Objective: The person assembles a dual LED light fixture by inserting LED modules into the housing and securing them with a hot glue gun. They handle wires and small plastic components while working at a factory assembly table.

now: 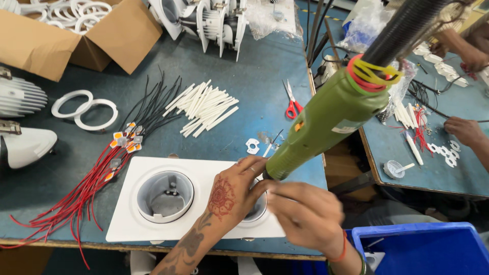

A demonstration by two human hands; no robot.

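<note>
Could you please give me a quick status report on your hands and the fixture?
Left hand on white fixture. Right hand at green driver tip. Nothing blocking.

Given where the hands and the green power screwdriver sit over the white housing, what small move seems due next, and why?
Probably press the green screwdriver straight down: its tip already sits inside the right cup of the white housing, where the left hand and right hand meet around it.

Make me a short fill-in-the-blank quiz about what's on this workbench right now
1. The scissors have ____ handles.
2. The power screwdriver has a ____ body.
3. The white housing has ____ round openings.
4. Two white rings lie beside the ____ box.

Missing words: red; green; two; cardboard
</note>
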